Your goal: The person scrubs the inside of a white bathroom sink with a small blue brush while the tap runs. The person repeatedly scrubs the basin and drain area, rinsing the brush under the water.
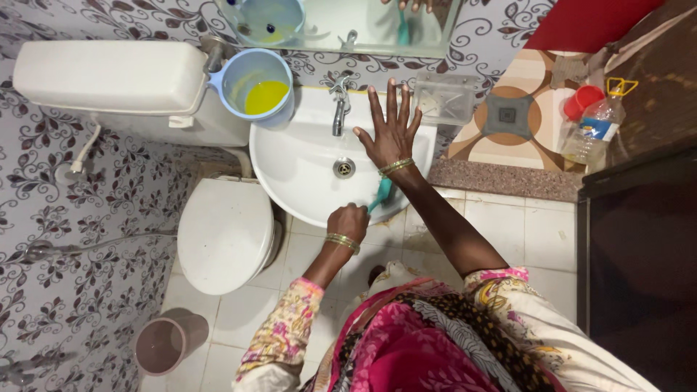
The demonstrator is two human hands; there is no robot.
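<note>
1. Overhead, the head view looks down on a white washbasin fixed below a mirror, with the person's two bare arms reaching over it.
2. Left hand is closed in a fist round the handle of a teal brush at the basin's near rim; the fingers are clamped on it, and the handle itself is hidden inside the fist.
3. Only the brush's head end shows, and it runs partly under the right wrist, so its bristles are hard to make out.
4. Right hand lies flat with the fingers spread wide apart, holding nothing; it sits over the basin's right part, just beside the tap. Whether the palm presses on the basin or floats above it cannot be told.
5. Gold bangles circle the right wrist, and similar ones the left.
6. A drain shows in the bowl, between the tap and the brush.
7. A blue mug with yellow liquid inside stands on the basin's back left corner, touching the toilet tank.
8. A clear soap tray sits at the basin's back right; its contents cannot be read.
9. The toilet, lid down, stands left of the basin, and a pinkish bin sits on the floor tiles near the lower edge.
10. A plastic bottle and a red cup stand at the right, well apart from the hands.
11. The mirror is cut off by the top edge; only fingertips and a strip of teal show in it.
</note>
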